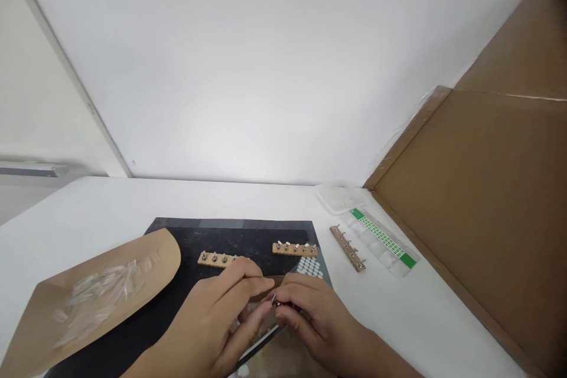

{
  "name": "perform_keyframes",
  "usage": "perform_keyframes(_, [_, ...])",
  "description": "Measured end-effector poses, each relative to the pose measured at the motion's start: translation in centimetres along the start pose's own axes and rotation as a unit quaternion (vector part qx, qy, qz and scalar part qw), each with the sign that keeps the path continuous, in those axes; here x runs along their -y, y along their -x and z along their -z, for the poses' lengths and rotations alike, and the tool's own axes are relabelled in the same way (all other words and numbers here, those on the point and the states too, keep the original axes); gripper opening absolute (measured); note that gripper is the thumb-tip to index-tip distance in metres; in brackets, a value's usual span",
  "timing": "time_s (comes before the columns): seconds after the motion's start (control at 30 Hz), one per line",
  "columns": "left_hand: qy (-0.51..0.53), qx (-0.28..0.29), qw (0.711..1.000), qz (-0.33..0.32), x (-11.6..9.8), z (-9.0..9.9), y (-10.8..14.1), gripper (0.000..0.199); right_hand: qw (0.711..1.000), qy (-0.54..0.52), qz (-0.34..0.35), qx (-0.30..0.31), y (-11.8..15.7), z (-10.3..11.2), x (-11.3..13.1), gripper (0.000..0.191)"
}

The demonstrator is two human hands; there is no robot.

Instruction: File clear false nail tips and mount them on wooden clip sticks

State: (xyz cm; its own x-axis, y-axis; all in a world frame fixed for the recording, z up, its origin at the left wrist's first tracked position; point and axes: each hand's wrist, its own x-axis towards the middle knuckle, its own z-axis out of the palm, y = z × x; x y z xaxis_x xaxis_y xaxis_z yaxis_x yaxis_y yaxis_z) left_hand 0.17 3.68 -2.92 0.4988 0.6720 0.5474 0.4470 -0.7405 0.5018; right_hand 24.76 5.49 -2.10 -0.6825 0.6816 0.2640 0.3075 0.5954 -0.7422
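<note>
My right hand (pixel 316 319) pinches a small metal toggle switch (pixel 274 300) between thumb and forefinger; its short lever sticks up. From the other side, the thumb of my left hand (pixel 219 313) meets the same switch, with the fingers curled around it. Just beyond my left hand lies a brown cardboard strip (pixel 208 259) with several switches standing in it, its right end hidden by my fingers. A second cardboard strip (pixel 283 249) behind my right hand holds several switches with white tips on their levers. Under my hands is a clear plastic bag or sheet, partly covered.
A brown paper tray (pixel 170 254) with several clear plastic pieces (pixel 106 286) rests on the black mat (pixel 261 233) at left. Right of the mat are another switch strip (pixel 348 248), a green-and-white label sheet (pixel 384 237) and a clear plastic lid (pixel 341 196). Cardboard (pixel 478 189) walls the right side.
</note>
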Motion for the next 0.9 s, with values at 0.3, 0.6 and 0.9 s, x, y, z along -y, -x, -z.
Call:
perform_keyframes(0.3, [0.005, 0.041, 0.998, -0.056, -0.39, 0.77, -0.91, 0.04, 1.0, 0.006, -0.007, 0.015, 0.08, -0.26, -0.14, 0.028])
perform_keyframes(0.6, [0.01, 0.019, 0.997, -0.07, 0.18, 0.11, -1.03, 0.018, 0.999, 0.034, -0.014, 0.028, 0.11, -0.03, 0.21, 0.023])
perform_keyframes(0.9, [-0.018, 0.013, 0.997, -0.072, 0.34, 1.06, -1.14, 0.022, 0.998, 0.052, -0.029, 0.017, 0.15, -0.12, 0.07, 0.032])
